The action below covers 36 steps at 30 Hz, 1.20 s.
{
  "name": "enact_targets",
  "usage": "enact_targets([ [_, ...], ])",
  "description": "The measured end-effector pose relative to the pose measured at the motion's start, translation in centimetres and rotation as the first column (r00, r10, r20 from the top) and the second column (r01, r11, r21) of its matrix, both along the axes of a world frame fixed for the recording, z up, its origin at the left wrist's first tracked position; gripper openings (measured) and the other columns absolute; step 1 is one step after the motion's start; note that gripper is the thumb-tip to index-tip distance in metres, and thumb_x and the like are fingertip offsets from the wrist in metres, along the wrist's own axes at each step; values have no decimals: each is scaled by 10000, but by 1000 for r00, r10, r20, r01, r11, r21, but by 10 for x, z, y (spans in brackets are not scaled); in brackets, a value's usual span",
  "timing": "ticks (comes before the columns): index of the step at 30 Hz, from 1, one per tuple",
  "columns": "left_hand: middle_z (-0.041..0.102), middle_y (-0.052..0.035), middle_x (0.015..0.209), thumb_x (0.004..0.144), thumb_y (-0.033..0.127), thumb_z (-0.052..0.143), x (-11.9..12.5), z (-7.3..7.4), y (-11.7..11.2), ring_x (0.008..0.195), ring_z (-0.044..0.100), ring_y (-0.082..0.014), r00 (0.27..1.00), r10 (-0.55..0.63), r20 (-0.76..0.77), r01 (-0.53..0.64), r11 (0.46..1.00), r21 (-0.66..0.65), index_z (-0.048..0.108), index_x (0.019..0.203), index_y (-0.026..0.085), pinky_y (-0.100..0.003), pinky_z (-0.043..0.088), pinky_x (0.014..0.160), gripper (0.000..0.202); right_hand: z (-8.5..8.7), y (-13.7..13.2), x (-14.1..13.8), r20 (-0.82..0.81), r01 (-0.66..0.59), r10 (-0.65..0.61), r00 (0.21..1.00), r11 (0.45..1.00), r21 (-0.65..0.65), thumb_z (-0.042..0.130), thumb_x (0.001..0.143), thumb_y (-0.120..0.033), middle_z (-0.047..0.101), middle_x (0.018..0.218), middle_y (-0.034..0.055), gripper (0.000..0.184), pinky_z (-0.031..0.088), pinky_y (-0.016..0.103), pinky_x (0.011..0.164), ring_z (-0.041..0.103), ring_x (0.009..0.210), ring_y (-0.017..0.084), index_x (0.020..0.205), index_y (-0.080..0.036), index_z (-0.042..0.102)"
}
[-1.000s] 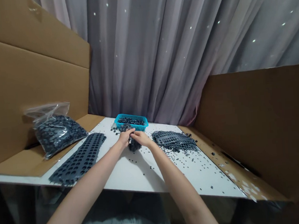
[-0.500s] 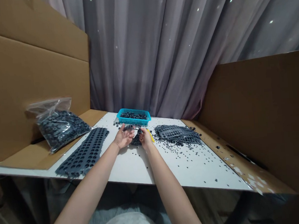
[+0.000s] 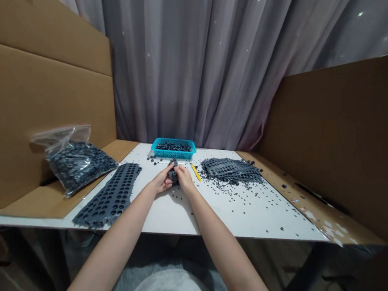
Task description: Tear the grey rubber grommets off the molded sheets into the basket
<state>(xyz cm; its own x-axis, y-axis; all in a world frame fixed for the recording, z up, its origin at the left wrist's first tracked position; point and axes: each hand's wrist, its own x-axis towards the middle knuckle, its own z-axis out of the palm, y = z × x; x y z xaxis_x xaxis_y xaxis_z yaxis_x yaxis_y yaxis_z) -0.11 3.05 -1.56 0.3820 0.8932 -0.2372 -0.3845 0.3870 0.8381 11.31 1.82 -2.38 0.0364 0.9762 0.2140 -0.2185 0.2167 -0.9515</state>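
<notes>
Between my hands, over the middle of the white table [image 3: 166, 217], is a dark grey rubbery piece [image 3: 173, 175] with round holes or knobs. My left hand [image 3: 161, 182] is closed on its left side, thumb and fingers around it. My right hand [image 3: 184, 177] pinches it from the right, and its fingertips partly cover it. Just right of my right hand lies a yellow pen-like tool [image 3: 195, 172]. Beyond my hands stands a turquoise basket [image 3: 174, 154] holding many small dark parts.
A dark perforated rubber sheet [image 3: 112, 194] lies at left, with a zip bag [image 3: 78, 166] of dark rings behind it. Stacked perforated sheets [image 3: 231, 170] lie at right among scattered dark bits. Cardboard walls [image 3: 342, 151] flank the table; a grey curtain [image 3: 181, 66] hangs behind.
My hands have come together around the dark rubbery piece; before, they were apart, with the left fingers spread. The yellow tool now shows clear of my right hand. The view has shifted slightly.
</notes>
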Motion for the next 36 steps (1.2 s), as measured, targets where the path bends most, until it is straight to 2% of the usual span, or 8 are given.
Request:
enact_targets([
  [3,475,59,559,865,321,502,-6,4,-3,375,366,-21,999,18,-49,-17,1000,10,552,779,103,-145,317,339,240,4,-4,4,-3,-92,92,996,996,5,647,713,-281,428,500,-58,260,300,193,479,390,502,87,551,-149,492],
  [7,516,41,609,862,298,511,-2,8,-4,422,430,-34,995,95,-39,-94,995,34,560,806,101,-157,373,381,210,8,-5,2,-93,-170,168,981,985,-19,618,729,-311,379,459,-68,243,284,196,446,351,435,79,588,-156,496],
  [13,574,-9,760,862,309,506,17,5,-7,554,527,-74,964,263,38,-265,963,46,562,925,107,-203,457,476,219,3,0,-10,-275,-98,91,957,995,-14,512,872,-349,427,574,-54,286,348,181,462,393,460,58,690,-132,474],
  [18,590,-40,870,864,307,502,13,5,-2,661,569,-108,911,406,74,-409,912,39,552,1003,117,-252,498,558,241,9,-2,-6,-298,-63,71,952,997,36,390,881,-271,233,487,-77,342,337,202,457,240,392,69,567,-185,285],
  [22,581,-22,802,874,338,477,8,10,4,592,543,-88,861,501,86,-507,859,70,555,968,115,-227,473,510,255,19,-9,-6,-196,-66,85,977,992,103,317,871,-284,211,514,-70,311,373,240,522,240,422,92,586,-203,226],
  [29,549,18,684,854,298,522,15,7,-4,505,490,-60,822,569,14,-556,797,236,566,835,107,-191,428,452,196,19,-19,-2,113,53,-79,990,974,219,540,783,-391,402,601,-40,267,284,226,576,358,595,129,643,-191,431],
  [33,542,28,660,833,250,555,8,4,-9,514,486,-60,827,562,-16,-529,787,319,564,735,112,-186,428,464,169,18,-25,1,247,3,-64,967,970,242,554,781,-366,447,589,-40,243,267,234,603,380,613,140,632,-190,479],
  [36,561,20,679,836,240,549,4,2,-10,552,514,-70,845,535,-13,-501,800,331,568,714,122,-194,448,497,171,17,-25,0,269,-32,-28,963,976,216,564,779,-348,471,590,-40,218,268,231,601,393,612,138,639,-192,502],
])
